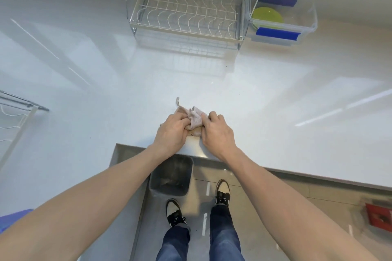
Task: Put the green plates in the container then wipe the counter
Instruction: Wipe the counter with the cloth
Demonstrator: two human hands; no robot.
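The glossy white table (89, 82) fills most of the view, bare across its middle and left; at its far edge stands an empty white wire dish rack (185, 14), and just beside the rack, on its right, sits a clear plastic container with blue clip handles (282, 25); the round lime-green plates (267, 16) already lie stacked inside it, so the first half of the task looks done; whether a lid is propped over the container is hard to tell, since a pale panel and the rack's frame cut across that corner. Below the near edge of the table a grey waste bin (170, 178) stands on the floor (286, 197) by the person's feet.

Near that front edge, the person's two hands meet over a small crumpled pinkish-beige cloth (196, 119); the left hand (172, 131) is curled closed on the cloth's left side, and the right hand (216, 132) pinches its right side with bent fingers, so both are holding it, bunched between them, with a loose corner sticking up toward the rack; it seems to rest on or just above the surface.

The step in hand appears to be the wiping, at its very start: the cloth is being gathered or folded into a pad. The next move would call for pressing it flat under one palm and sweeping it in broad strokes across the open table, steering clear of the rack and the container.
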